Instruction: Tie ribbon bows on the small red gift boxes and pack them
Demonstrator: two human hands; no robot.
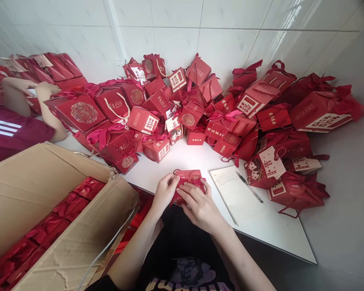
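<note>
A small red gift box (191, 175) with a red ribbon across its top lies at the table's near edge, right in front of me. My left hand (166, 190) is closed at its left side, thumb and forefinger pinched by the ribbon and cord; the exact bit between the fingertips is partly hidden. Over the top and right side of the box curls my right hand (198, 199), its fingers pressing on the ribbon and its thumb side against the box. Much of the box is covered by both hands.
Many red gift boxes (192, 115) are heaped along the wall. Right of my hands lie a notepad (227, 190) and a pen (249, 187). An open cardboard box (109, 206) with red boxes inside stands at left. Another person's arm (47, 107) reaches among boxes at far left.
</note>
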